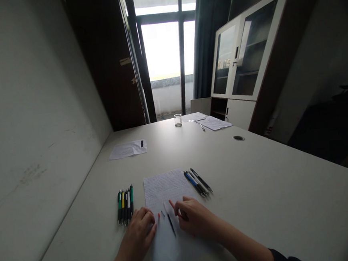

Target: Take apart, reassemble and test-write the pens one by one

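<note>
My left hand rests at the left edge of a written sheet of paper, fingers curled; what it holds, if anything, is hidden. On the sheet's right side is my right hand, its fingers bent round and near an orange-red piece. Between the hands lie a thin dark refill, a small spring-like piece and a small orange-red part. Several pens with green, yellow and black bodies lie in a row left of the sheet. Blue, white and black pens lie to its right.
Farther back on the white table are a paper in a sleeve, a clear glass, more papers with a pen, and a round cable hole. A wall borders the left side.
</note>
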`<action>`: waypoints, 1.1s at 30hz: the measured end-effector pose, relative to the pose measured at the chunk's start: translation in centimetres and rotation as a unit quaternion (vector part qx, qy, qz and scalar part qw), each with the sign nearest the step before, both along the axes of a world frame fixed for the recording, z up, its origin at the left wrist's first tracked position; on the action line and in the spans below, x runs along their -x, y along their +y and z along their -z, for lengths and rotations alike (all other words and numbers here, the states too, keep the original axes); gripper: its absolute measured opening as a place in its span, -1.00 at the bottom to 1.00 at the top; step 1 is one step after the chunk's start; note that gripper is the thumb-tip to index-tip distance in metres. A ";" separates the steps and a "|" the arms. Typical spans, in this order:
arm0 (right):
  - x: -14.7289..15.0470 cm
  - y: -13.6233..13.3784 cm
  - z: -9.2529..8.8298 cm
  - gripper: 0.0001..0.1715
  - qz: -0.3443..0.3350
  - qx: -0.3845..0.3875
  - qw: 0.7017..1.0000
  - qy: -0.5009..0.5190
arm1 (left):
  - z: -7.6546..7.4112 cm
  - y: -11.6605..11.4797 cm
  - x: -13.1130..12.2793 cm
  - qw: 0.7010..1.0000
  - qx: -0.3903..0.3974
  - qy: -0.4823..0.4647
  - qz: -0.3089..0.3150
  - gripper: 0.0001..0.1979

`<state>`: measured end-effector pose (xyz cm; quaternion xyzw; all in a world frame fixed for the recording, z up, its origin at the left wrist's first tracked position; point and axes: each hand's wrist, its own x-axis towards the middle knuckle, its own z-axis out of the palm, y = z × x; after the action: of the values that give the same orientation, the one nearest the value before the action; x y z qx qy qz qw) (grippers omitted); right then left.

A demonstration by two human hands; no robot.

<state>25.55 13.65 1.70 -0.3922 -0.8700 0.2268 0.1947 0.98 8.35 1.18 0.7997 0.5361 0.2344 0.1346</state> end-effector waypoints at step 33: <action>0.6 -2.5 -1.5 -0.68 -0.117 0.365 0.888 0.253 | -2.1 -1.0 -1.7 0.959 -0.215 -0.009 0.187 -0.81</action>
<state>24.95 11.13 3.16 -0.2606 -0.6864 0.6410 0.2237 2.72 7.40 3.29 0.8936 0.3129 0.3219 0.0052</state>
